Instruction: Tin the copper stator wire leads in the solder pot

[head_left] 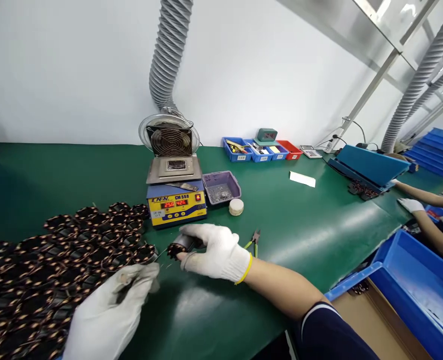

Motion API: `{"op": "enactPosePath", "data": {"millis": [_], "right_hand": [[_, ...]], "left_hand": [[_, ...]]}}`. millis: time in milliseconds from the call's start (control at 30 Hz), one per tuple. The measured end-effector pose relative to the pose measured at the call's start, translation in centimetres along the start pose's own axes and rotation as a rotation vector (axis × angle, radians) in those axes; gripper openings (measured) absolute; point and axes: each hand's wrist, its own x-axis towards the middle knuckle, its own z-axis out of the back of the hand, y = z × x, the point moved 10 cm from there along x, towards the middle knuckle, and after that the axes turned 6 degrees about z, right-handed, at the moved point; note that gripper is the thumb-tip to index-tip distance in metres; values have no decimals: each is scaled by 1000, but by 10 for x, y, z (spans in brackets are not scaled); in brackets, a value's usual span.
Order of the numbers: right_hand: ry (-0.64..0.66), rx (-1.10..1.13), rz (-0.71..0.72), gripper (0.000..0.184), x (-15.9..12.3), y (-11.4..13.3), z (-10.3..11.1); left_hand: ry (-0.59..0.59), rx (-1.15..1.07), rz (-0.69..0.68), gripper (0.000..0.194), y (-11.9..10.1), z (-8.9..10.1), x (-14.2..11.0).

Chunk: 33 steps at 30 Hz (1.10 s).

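Observation:
My right hand (215,252), in a white glove with a yellow cuff, is closed around a small black wound coil part (179,246) held just above the green mat (300,235). Thin wire leads stick out of the part to the left. My left hand (110,312), also gloved, is low at the left with its fingers pinched near those leads; what it pinches is too small to make out. A large spread of black and copper wound coils (56,270) covers the mat to the left of both hands.
A blue and yellow solder pot (176,202) with red digits stands behind my hands, a fan and grey duct above it. Beside it are a purple tray (221,187), a white round tin (236,206) and green-handled cutters (254,240). Blue bins (420,280) lie at right, where another person's gloved hand (411,204) works.

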Motion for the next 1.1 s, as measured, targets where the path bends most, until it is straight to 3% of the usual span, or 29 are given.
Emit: {"op": "enactPosePath", "data": {"millis": [67,133,267,300,367,500,633,833,1100], "right_hand": [[-24,-70,15,42,15,2,16],[-40,-222,52,41,41,9,37],[-32,-620,183,44,121,29,68],[-25,-709,204,44,143,32,71],[16,-868,214,44,185,32,68],[91,-1045,218,38,239,30,48],[170,-1168,163,36,260,22,27],[256,-1265,155,37,268,12,3],[285,-1309,174,40,268,14,-11]], "left_hand": [[-42,-50,4,28,9,3,2],[0,-3,-37,28,15,-10,4],[364,282,-140,23,21,-71,-1],[442,350,-153,23,24,-83,-3],[492,419,-162,24,28,-90,-2],[463,412,-134,25,34,-79,6],[468,457,-107,26,37,-75,9],[485,570,-108,27,35,-78,8],[495,567,-122,27,34,-78,8]]}}
